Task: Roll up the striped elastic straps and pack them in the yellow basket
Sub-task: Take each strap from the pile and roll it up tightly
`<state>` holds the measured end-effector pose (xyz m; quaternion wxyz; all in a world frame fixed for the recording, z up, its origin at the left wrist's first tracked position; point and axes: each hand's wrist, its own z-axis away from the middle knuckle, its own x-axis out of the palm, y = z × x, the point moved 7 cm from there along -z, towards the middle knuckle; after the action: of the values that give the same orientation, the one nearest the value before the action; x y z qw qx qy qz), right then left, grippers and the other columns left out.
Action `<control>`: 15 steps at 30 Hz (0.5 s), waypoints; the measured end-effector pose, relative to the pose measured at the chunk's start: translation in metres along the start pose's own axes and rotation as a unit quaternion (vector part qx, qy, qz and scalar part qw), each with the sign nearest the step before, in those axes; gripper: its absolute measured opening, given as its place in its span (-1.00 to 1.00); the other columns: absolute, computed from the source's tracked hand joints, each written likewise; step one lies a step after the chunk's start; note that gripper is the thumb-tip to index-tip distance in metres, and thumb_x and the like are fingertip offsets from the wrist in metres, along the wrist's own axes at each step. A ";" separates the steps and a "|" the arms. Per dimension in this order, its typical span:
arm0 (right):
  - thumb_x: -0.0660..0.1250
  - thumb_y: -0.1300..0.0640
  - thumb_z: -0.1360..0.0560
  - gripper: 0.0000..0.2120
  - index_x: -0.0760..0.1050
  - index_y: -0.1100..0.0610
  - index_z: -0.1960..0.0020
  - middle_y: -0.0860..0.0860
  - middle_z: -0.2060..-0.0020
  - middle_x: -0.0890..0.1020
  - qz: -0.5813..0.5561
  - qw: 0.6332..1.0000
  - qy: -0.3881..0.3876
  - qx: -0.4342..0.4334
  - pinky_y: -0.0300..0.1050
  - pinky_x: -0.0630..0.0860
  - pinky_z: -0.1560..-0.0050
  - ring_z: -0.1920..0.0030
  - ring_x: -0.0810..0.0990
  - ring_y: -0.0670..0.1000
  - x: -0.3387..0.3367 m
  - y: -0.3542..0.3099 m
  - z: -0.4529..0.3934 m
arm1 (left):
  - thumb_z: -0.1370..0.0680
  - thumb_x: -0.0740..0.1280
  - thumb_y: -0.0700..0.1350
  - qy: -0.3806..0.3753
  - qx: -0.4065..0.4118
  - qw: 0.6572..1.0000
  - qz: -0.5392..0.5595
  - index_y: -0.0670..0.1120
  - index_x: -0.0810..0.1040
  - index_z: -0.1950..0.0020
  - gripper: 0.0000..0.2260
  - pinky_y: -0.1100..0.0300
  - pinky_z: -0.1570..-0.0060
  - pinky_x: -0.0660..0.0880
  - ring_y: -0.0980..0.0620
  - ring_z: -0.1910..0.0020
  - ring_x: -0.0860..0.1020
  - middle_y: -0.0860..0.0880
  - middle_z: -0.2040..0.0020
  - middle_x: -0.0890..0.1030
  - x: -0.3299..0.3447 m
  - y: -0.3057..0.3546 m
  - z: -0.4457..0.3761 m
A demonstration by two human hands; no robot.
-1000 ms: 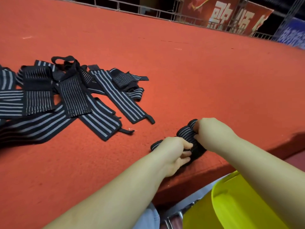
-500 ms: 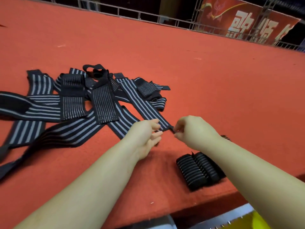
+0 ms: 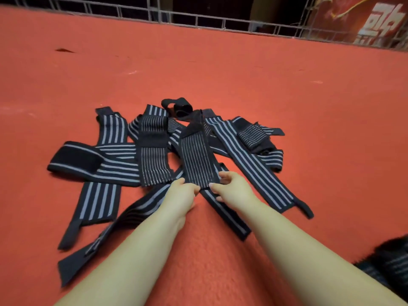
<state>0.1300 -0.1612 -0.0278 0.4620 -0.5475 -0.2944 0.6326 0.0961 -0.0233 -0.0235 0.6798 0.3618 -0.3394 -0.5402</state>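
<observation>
Hands (image 3: 204, 191) pinch fine-striped black strap (image 3: 197, 160) atop tangled pile (image 3: 114, 160).

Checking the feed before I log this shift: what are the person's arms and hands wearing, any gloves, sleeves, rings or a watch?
Nothing shows on them. The left hand and right hand are bare, with no gloves or rings visible. Both forearms are uncovered down to the picture's bottom edge: no sleeves, watch or wristband in view. The nails look short and plain.

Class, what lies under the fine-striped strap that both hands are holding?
Under the fine-striped strap a wide-striped strap runs out toward the person, on the red carpet. How far it continues beneath is covered.
</observation>
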 end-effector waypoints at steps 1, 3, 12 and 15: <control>0.41 0.20 -0.45 -0.55 0.38 0.19 -0.30 0.08 -0.11 0.59 -0.042 0.999 0.010 0.014 0.07 0.54 -0.15 -0.04 0.61 0.05 0.004 0.004 -0.006 | -0.53 0.25 -0.30 -0.002 -0.006 1.000 0.020 -0.02 0.38 -0.13 -0.75 0.16 0.09 0.44 0.08 0.26 0.43 -0.02 0.19 0.47 0.000 0.000 -0.007; 0.39 0.23 -0.47 -0.68 0.41 0.15 -0.19 0.07 0.06 0.61 -0.110 0.993 0.024 0.040 -0.03 0.60 0.00 0.14 0.61 0.02 0.008 0.008 -0.015 | -0.54 0.25 -0.29 -0.006 -0.015 0.999 0.042 -0.02 0.38 -0.03 -0.81 0.22 0.12 0.46 0.07 0.22 0.46 -0.01 0.21 0.46 0.002 0.000 -0.016; 0.32 0.22 -0.52 -0.97 0.50 0.12 0.09 0.10 0.20 0.59 -0.213 0.976 -0.035 -0.030 -0.26 0.46 0.33 0.30 0.54 -0.06 0.012 -0.033 0.019 | -0.54 0.29 -0.25 -0.007 0.075 0.976 0.203 -0.07 0.55 0.15 -0.88 0.22 0.25 0.46 0.10 0.31 0.58 0.01 0.26 0.64 0.004 0.012 -0.009; 0.27 0.30 -0.54 -0.90 0.50 0.17 0.13 0.00 0.35 0.63 -0.265 0.960 -0.076 -0.044 -0.30 0.48 0.39 0.40 0.59 -0.14 0.012 -0.049 0.044 | -0.51 0.28 -0.34 -0.062 0.108 0.945 0.302 -0.18 0.56 0.06 -0.89 0.07 0.09 0.56 -0.06 0.16 0.64 -0.16 0.13 0.66 0.001 0.028 0.013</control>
<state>0.1010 -0.1249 0.0200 0.5652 -0.4194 -0.4908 0.5136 0.0984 -0.0219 0.0071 0.7455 0.2792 -0.5305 -0.2914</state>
